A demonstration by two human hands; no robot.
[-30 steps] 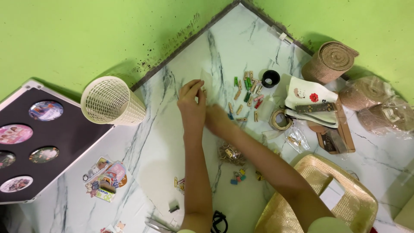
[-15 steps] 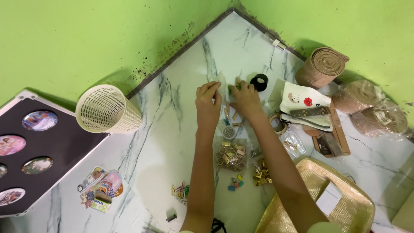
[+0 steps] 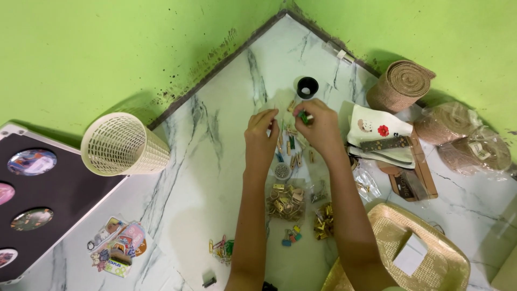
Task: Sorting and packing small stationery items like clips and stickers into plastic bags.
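Note:
My left hand (image 3: 260,141) reaches out over the white marble floor (image 3: 215,178), fingers pinched on a thin clear sheet I can barely see. Beside it, my right hand (image 3: 322,125) pinches a small green clip (image 3: 305,116). Several small wooden clothespins (image 3: 288,144) lie scattered just below and between the hands. A black tape roll (image 3: 307,87) stands just beyond my right hand.
A cream mesh basket (image 3: 121,144) lies on its side at left, by a black board with round pictures (image 3: 37,199). Burlap rolls (image 3: 401,84) and paper cards (image 3: 377,132) sit at right. Bags of clips (image 3: 284,202), stickers (image 3: 117,248) and a gold woven bag (image 3: 414,253) lie nearer me.
Both hands moved right, toward the black tape roll. My right hand, earlier tucked by the left, now holds a green clip over the clothespins.

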